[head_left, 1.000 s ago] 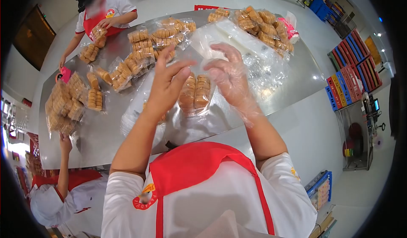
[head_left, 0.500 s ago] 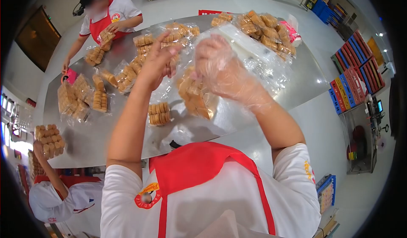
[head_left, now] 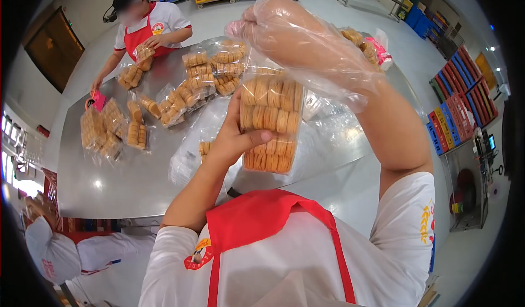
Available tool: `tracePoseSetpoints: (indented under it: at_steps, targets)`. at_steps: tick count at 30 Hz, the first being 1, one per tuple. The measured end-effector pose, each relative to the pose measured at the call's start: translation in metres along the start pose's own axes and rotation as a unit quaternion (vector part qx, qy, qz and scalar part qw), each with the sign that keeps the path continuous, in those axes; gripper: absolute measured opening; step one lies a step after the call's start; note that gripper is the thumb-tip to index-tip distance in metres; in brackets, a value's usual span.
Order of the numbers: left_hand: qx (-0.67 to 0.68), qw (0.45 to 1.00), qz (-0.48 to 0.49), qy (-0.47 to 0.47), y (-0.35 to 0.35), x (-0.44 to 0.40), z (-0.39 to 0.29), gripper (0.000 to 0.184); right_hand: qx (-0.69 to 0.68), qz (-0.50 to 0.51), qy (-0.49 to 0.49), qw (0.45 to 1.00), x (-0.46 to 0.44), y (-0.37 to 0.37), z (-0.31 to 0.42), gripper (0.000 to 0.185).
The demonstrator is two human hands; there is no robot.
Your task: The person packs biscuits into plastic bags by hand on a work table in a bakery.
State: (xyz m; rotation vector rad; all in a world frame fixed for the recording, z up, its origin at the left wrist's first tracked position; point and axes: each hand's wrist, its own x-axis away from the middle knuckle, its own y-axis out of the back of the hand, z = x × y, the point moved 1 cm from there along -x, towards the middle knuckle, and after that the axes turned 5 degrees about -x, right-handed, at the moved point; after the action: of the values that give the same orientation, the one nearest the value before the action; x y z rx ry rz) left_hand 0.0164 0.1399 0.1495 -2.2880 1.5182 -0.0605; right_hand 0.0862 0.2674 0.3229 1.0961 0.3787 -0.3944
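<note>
My left hand (head_left: 240, 136) is bare and wrapped round a clear bag of cookies (head_left: 269, 123), held upright above the table with the thumb across its front. Several rows of round tan cookies show through the plastic. My right hand (head_left: 273, 25), in a clear plastic glove, is raised at the top of the bag with its fingers pressed together, seemingly on the bag's upper plastic; the fingertips are partly hidden. Behind the bag, a smaller group of cookies (head_left: 205, 149) shows beside my left wrist.
The metal table (head_left: 126, 184) bears bagged cookies (head_left: 199, 80), another pile (head_left: 101, 129) at the left and a pink-and-white packet (head_left: 381, 50). One co-worker (head_left: 156, 30) stands across the table; another (head_left: 71, 247) is at lower left. Stacked crates (head_left: 454, 99) stand right.
My left hand has taken hold of the cookie bag, now upright and lifted. My right hand has risen to its top. The lower-left co-worker's hand and cookie pack have moved off the table's edge.
</note>
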Motion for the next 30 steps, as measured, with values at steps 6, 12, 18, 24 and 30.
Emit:
tracePoseSetpoints:
  at_steps: [6, 12, 18, 24, 30]
  targets:
    - [-0.063, 0.995, 0.032, -0.069, 0.032, 0.013, 0.019, 0.118, 0.001, 0.327, -0.065, 0.943, -0.019, 0.022, 0.008, 0.039]
    - [-0.129, 0.991, 0.015, -0.028, 0.058, 0.057, 0.018, 0.119, -0.149, 0.388, 0.004, 0.909, 0.003, -0.035, 0.000, 0.042]
    - [-0.254, 0.963, -0.088, 0.011, 0.083, 0.106, 0.015, 0.107, -0.334, 0.387, -0.213, 0.833, 0.011, -0.068, 0.006, 0.044]
    - [-0.229, 0.874, -0.428, -0.037, 0.123, 0.221, 0.013, 0.058, -0.499, 0.348, -0.306, 0.733, 0.003, -0.130, -0.010, 0.050]
    - [-0.015, 0.715, -0.694, -0.078, 0.185, 0.343, 0.038, 0.027, -0.630, 0.338, -0.366, 0.596, 0.008, -0.238, 0.060, 0.042]
